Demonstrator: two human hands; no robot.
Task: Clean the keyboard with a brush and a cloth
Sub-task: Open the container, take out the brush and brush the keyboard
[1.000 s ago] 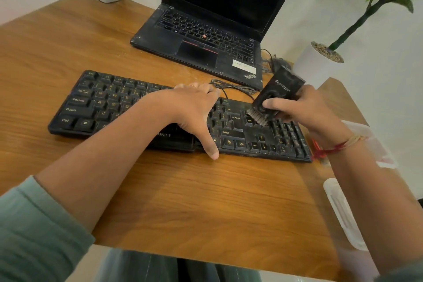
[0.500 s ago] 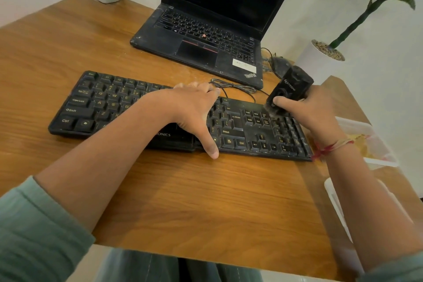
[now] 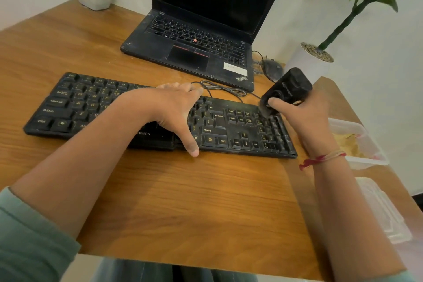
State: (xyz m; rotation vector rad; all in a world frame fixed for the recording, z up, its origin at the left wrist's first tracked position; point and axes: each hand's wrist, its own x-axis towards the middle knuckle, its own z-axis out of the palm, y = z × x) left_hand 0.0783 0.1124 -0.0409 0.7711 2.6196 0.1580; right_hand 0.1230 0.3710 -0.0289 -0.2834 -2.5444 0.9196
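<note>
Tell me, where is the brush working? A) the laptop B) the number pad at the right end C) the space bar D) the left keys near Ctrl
B: the right hand grips the brush, bristles down on the number pad at the right end of the keyboard.

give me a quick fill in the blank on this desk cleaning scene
1. The right hand grips a black ____ over the number pad.
2. The left hand rests flat on the ____.
3. Farther back stands a ____ with a dark screen.

Missing words: brush; keyboard; laptop.
</note>
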